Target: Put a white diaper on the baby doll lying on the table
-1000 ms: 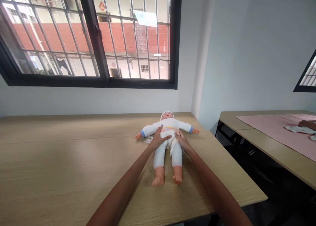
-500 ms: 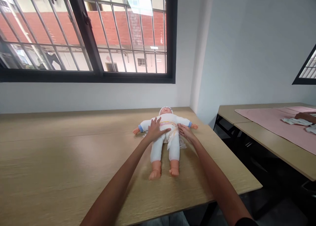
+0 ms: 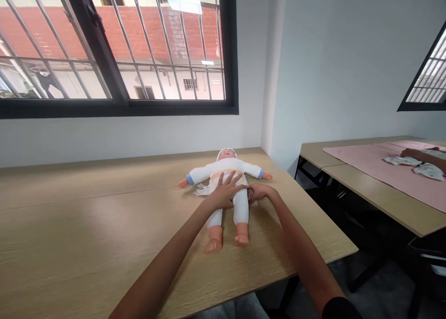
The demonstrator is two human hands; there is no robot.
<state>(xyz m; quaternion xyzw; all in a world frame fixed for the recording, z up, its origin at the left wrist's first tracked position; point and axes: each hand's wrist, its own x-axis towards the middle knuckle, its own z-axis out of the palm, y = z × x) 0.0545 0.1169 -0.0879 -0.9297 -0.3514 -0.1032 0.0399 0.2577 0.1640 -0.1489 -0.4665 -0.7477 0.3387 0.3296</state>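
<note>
A baby doll (image 3: 241, 209) in white clothes with blue cuffs lies on its back on the wooden table (image 3: 104, 235), feet towards me. Around its hips is a white diaper (image 3: 213, 182) with coloured print at the waist; one side flap spreads out at the left. My left hand (image 3: 225, 192) lies open across the front of the diaper, fingers spread. At the doll's hip on the right, my right hand (image 3: 259, 192) is closed on the diaper's edge, its fingertips partly hidden beside the leg.
A barred window (image 3: 156, 54) is in the wall behind the table. To the right, past a gap, stands another table (image 3: 379, 193) with a pink cloth (image 3: 362, 163), white cloth-like items (image 3: 428, 171) and another person's arm (image 3: 423, 156). My table's right edge is close to the doll.
My left hand has slid down over the diaper front. My right hand has bent inward and lower at the hip. The diaper flap at the left now shows spread out; the view has shifted slightly.
</note>
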